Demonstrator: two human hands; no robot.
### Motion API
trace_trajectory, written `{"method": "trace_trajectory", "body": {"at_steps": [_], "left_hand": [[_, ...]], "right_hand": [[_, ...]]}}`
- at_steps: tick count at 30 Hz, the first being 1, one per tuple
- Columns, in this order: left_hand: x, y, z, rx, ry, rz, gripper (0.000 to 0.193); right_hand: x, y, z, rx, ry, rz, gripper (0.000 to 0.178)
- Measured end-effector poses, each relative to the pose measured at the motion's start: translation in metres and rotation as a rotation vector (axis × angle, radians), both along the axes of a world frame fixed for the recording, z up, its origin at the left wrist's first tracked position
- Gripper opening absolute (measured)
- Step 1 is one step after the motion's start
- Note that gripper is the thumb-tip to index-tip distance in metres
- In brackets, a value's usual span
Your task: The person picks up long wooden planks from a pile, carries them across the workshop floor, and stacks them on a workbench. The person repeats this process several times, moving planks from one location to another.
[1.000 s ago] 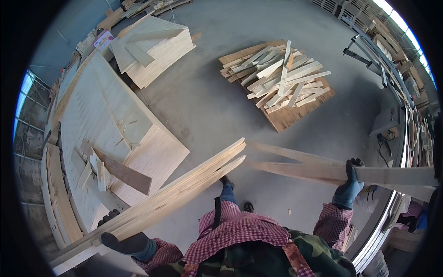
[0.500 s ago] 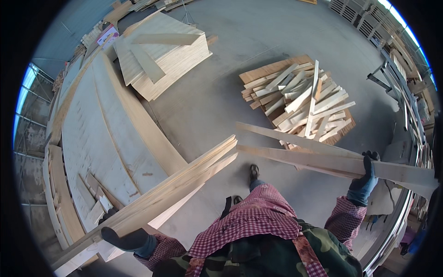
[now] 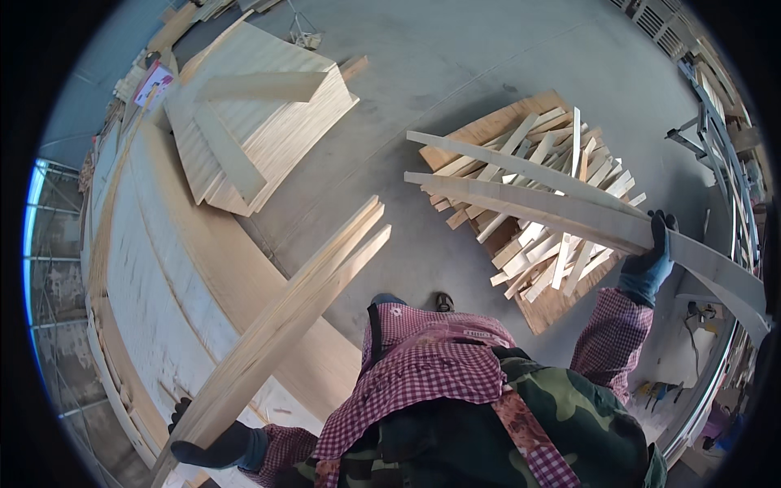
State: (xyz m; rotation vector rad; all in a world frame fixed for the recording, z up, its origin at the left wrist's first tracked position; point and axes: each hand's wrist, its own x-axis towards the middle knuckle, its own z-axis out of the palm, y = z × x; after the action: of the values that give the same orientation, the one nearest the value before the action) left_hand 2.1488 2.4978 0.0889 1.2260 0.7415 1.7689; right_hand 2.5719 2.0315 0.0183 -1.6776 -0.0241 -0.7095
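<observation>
— What has the left hand [image 3: 213, 446] got?

— A bundle of long pale wood strips [image 3: 293, 309], slanting up from the lower left toward the middle of the floor. The dark glove is under the near end, its grip closed around the strips; the fingers are mostly hidden beneath the wood, and the bundle's lowest end runs out into the dark rim.

— And the right hand [image 3: 648, 264]?

— A blue-gloved grip clamped on two thin curved slats [image 3: 529, 191], raised out to the right. Their free ends reach left over the scrap pile [image 3: 541, 220]; their other ends bend away past the glove toward the right rim, where they blur into the metal frame [image 3: 724, 146].

— Does that pile sit on anything?

— A brown board [image 3: 561, 305] on the concrete floor [image 3: 455, 57], only its edges showing under the loose offcuts.

— What else can you make out?

— A stack of plywood sheets [image 3: 268, 134] upper left with two loose strips lying on it, and a large pale panel [image 3: 163, 268] along the left, partly covered by the bundle. One shoe [image 3: 443, 302] peeks out past the checked shirt; the other foot is hidden by the body.
</observation>
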Motion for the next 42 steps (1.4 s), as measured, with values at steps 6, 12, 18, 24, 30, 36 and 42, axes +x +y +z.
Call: {"method": "trace_trajectory", "body": {"at_steps": [6, 12, 18, 24, 30, 36, 42], "left_hand": [[0.118, 0.119, -0.021, 0.123, 0.211, 0.073, 0.054], [0.231, 0.255, -0.02, 0.067, 0.093, -0.132, 0.047], [0.374, 0.352, -0.012, 0.996, 0.889, 0.026, 0.046], [0.538, 0.408, -0.023, 1.297, 0.97, 0.217, 0.049], [0.717, 0.448, -0.022, 1.231, 0.898, -0.029, 0.044], [0.89, 0.44, -0.034, 1.316, 0.851, -0.003, 0.043], [1.08, 0.425, -0.067, 0.824, 0.452, -0.518, 0.039]], "right_hand": [[0.093, 0.104, -0.007, 0.499, 0.027, -0.18, 0.032], [0.167, 0.179, -0.042, 0.53, 0.016, -0.392, 0.033], [0.228, 0.201, -0.022, 0.333, -0.017, -0.46, 0.025], [0.303, 0.187, -0.041, 0.433, 0.016, -0.423, 0.024], [0.385, 0.176, -0.035, 0.294, 0.136, -0.535, 0.032], [0.468, 0.148, -0.041, 0.248, 0.222, -0.663, 0.034], [0.544, 0.11, -0.055, 0.121, 0.36, -0.734, 0.031]]}}
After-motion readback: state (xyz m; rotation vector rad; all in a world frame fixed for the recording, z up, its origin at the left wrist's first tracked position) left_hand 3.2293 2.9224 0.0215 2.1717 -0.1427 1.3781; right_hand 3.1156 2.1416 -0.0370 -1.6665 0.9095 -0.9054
